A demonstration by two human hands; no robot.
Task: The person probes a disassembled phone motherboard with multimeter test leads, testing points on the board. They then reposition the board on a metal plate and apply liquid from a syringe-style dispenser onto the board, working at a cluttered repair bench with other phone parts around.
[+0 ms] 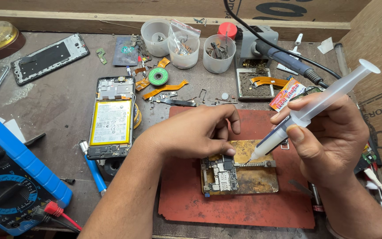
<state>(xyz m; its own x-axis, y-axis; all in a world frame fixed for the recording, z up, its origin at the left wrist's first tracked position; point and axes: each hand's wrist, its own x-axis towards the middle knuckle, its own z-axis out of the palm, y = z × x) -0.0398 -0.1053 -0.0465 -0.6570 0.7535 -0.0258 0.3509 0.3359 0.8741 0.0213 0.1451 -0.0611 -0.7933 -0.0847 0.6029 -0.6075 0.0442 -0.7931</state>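
My right hand (332, 137) grips a clear plastic syringe (308, 110) filled with grey paste. The syringe tilts down to the left, and its tip touches the top edge of a small circuit board (219, 175). The board lies clamped on a worn brass-coloured holder plate (255, 177), which rests on a red mat (239, 208). My left hand (195, 132) presses down on the board's upper edge with curled fingers, just left of the syringe tip.
An opened phone with a yellow battery (110, 119) lies to the left, a blue multimeter (9, 177) at the near left. A soldering iron (288, 59) rests in its grey stand at the back. Three plastic cups (184, 44), flex cables and a blue screwdriver (93, 170) lie around.
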